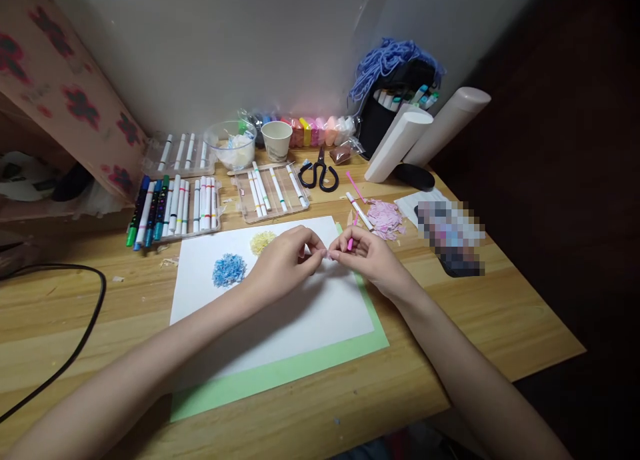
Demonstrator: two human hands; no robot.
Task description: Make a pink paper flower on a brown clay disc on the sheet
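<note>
My left hand and my right hand meet above a white sheet of paper. Their fingertips pinch a tiny pale pink scrap between them; its exact shape is too small to make out. A bright pink stick is also tucked in the fingers of my right hand. On the sheet, left of my left hand, lies a round clump of blue shreds. Partly hidden behind that hand is a yellow clump. Beyond my right hand sits a heap of pink shreds.
Green paper lies under the white sheet. Behind are marker trays, black-handled scissors, a paper cup and a clear bowl. White bottles and a phone stand or lie right; a black cable curves left.
</note>
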